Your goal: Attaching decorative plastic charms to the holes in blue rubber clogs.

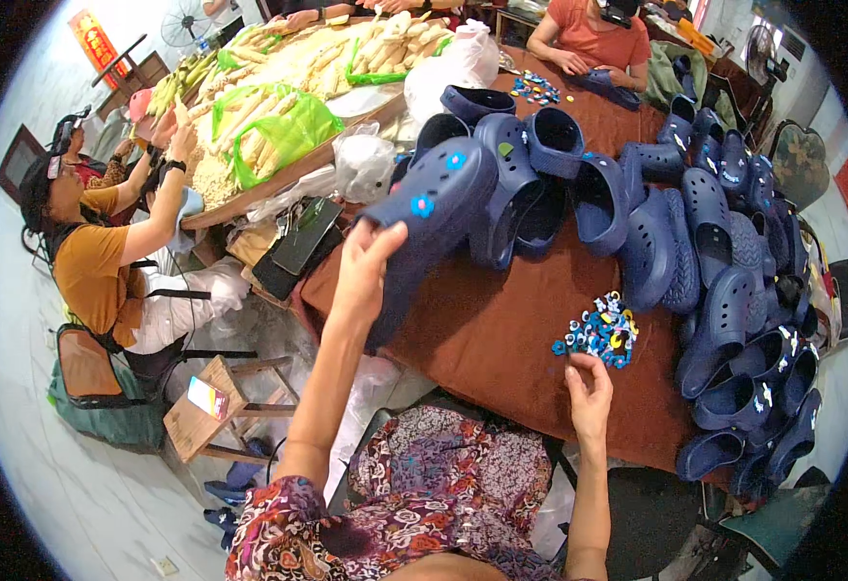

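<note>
The left hand [364,266] holds a dark blue clog [424,218] up over the near left part of the brown table [482,339], fingers and thumb clamped on its rim. Two small charms, a blue one [422,205] and a paler one [456,161], already sit in the holes on its top, so I judge this clog partly dressed (many holes are bare). The right hand [589,392] rests at the near edge of a small pile of coloured charms [600,329], fingers curled together; whether they pinch one, I cannot tell.

As for progress, the clogs stacked along the right edge [763,378] show pale charms on several, which suggests finished ones, while the heap at the middle [579,184] looks mostly plain, so much seems left. A person in an orange top [593,44] works at the far side, and another sits to the left [95,261] by a table of pale stalks [279,77]. The hand-held clog's heel is hidden behind the wrist, and the charm shapes are too small to make out.
</note>
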`<control>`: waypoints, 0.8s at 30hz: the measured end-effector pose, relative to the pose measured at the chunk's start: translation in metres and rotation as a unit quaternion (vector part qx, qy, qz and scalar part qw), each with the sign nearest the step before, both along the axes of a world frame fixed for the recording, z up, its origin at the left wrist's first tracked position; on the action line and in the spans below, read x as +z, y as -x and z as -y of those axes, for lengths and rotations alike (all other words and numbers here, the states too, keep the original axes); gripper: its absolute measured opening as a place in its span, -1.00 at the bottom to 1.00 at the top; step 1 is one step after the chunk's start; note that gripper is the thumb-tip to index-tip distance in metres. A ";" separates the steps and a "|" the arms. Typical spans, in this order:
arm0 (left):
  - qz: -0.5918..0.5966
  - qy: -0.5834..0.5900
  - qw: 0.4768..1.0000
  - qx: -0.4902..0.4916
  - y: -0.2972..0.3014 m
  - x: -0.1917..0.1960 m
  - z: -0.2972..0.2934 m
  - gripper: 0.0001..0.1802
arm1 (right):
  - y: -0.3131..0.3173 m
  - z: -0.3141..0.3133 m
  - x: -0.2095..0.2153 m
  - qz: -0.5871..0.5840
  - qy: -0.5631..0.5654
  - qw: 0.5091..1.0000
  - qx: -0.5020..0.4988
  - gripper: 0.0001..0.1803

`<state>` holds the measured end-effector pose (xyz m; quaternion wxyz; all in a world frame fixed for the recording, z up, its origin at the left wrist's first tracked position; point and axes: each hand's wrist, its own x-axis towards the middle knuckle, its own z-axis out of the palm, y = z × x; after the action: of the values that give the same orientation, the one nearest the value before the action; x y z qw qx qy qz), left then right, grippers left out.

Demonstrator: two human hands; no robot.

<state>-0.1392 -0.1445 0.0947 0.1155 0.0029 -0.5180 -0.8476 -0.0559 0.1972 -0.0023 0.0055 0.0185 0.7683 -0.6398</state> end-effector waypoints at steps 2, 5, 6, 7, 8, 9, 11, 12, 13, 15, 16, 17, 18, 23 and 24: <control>-0.012 0.047 0.999 -0.012 0.023 0.021 -0.001 -0.38 | -0.008 -0.007 -0.005 0.000 0.001 1.000 -0.023 -0.80; -0.066 0.105 0.992 -0.007 0.051 0.047 -0.013 -0.44 | -0.016 -0.016 -0.016 -0.001 0.018 0.997 -0.080 -0.85; -0.062 0.096 0.993 -0.016 0.059 0.054 -0.016 -0.46 | -0.019 -0.020 -0.019 -0.017 0.013 0.997 -0.080 -0.85; -0.049 0.117 0.992 0.004 0.072 0.061 -0.020 -0.52 | -0.022 -0.024 -0.022 -0.007 0.018 0.997 -0.080 -0.85; -0.054 0.132 0.990 0.018 0.086 0.066 -0.024 -0.57 | -0.025 -0.027 -0.024 0.017 0.026 0.996 -0.083 -0.84; -0.048 0.161 0.985 0.038 0.099 0.068 -0.030 -0.57 | -0.027 -0.030 -0.026 0.005 0.026 0.996 -0.086 -0.84; -0.067 0.171 0.981 0.053 0.133 0.071 -0.041 -0.57 | -0.031 -0.035 -0.030 0.035 0.029 0.996 -0.081 -0.81; -0.029 0.219 0.973 0.072 0.147 0.070 -0.043 -0.56 | -0.033 -0.035 -0.032 0.037 0.031 0.995 -0.091 -0.81; -0.049 0.227 0.970 0.072 0.160 0.066 -0.045 -0.55 | -0.034 -0.035 -0.033 0.031 0.036 0.994 -0.096 -0.81; -0.047 0.246 0.966 0.062 0.186 0.054 -0.051 -0.53 | -0.039 -0.037 -0.036 0.039 0.043 0.993 -0.104 -0.80; -0.044 0.253 0.965 0.053 0.198 0.047 -0.052 -0.52 | -0.042 -0.039 -0.037 0.025 0.045 0.992 -0.118 -0.80; -0.061 0.303 0.950 0.038 0.207 0.039 -0.050 -0.52 | -0.043 -0.039 -0.038 0.029 0.051 0.992 -0.113 -0.80; 0.010 0.369 0.929 0.024 0.221 0.036 -0.046 -0.53 | -0.046 -0.039 -0.039 0.033 0.057 0.992 -0.107 -0.79; -0.047 0.540 0.840 -0.030 0.243 -0.004 -0.038 -0.25 | -0.051 -0.043 -0.043 0.036 0.044 0.992 -0.115 -0.79; -0.062 0.567 0.820 -0.047 0.244 -0.006 -0.036 -0.22 | -0.051 -0.043 -0.044 0.042 0.050 0.992 -0.111 -0.80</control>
<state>-0.3832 -0.1085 0.0882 0.0889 -0.1399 -0.8981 -0.4073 -0.0049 0.2397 -0.0464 -0.0327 0.1302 0.7278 -0.6725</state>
